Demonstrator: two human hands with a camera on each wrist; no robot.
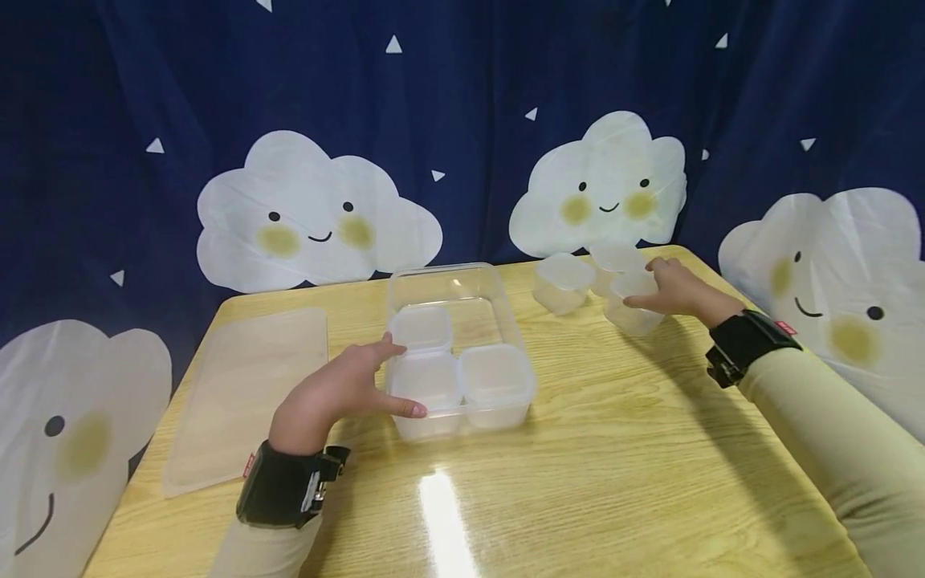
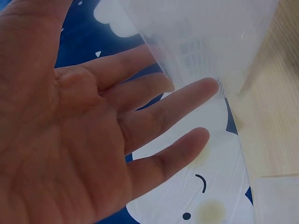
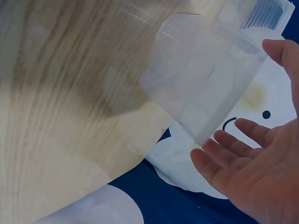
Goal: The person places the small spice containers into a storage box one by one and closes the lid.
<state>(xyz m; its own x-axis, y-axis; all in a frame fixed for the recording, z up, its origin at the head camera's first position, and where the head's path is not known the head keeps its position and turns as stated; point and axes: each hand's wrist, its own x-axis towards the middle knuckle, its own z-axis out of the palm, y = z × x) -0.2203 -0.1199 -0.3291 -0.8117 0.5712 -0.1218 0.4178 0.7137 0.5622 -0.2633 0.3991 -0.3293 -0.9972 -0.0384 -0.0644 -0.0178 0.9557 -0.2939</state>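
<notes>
My left hand (image 1: 347, 385) is at the left side of a large clear plastic box (image 1: 511, 309), with thumb and fingers spread by its near left corner. In the left wrist view, the fingers (image 2: 163, 116) are extended beside the cloudy plastic. Inside the box sit three small lidded containers, among them a near right one (image 1: 497, 376). At the far right, my right hand (image 1: 675, 289) pinches a small lidded container (image 1: 632, 311) across its lid, thumb at one edge and fingers at the other. In the right wrist view, that translucent container (image 3: 205, 74) lies between thumb and fingertips.
Two more small containers, one on the left (image 1: 564, 282) and one behind (image 1: 616, 261), stand beside the right hand. A flat translucent lid (image 1: 253, 377) lies on the left of the wooden table (image 1: 578, 482). A dark blue cloud-print curtain (image 1: 477, 104) hangs behind.
</notes>
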